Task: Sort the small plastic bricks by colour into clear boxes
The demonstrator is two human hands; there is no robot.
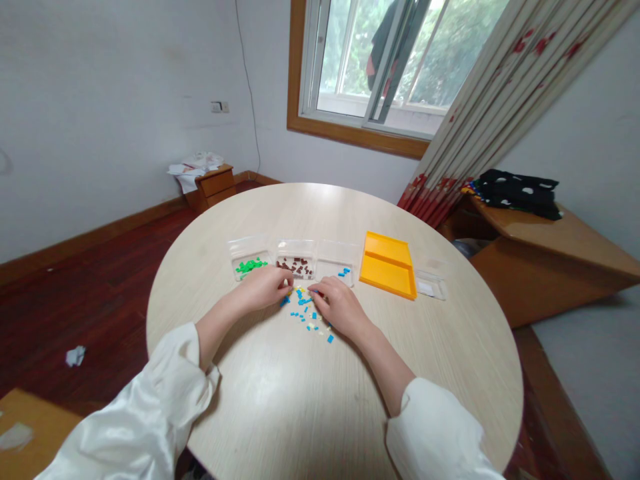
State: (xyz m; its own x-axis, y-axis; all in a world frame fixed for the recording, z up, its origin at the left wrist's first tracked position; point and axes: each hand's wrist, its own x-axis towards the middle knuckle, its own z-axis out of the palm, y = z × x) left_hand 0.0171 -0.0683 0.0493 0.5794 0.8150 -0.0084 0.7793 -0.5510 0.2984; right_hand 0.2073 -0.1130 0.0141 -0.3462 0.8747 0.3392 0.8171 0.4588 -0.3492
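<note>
- Pieces (303,302), blue and pale yellow, lie loose on the table (280,400), between the hands and nearer.
- Left hand (269,287): fingers drawn narrow at the left edge; I cannot tell whether they hold anything.
- Right hand (341,305): fingers bent narrow opposite; hold unclear.
- Clear boxes (327,263), far side, contain green pieces (251,267), brown pieces (299,267) and blue bits (344,272), left to right.

Receives daylight through window (387,73) at 1 o'clock. Shows pale glare on tabletop (445,353) at 12 o'clock, soft shadows beneath forearms (220,323). Stretches cabinet (565,260) at 3 o'clock.
</note>
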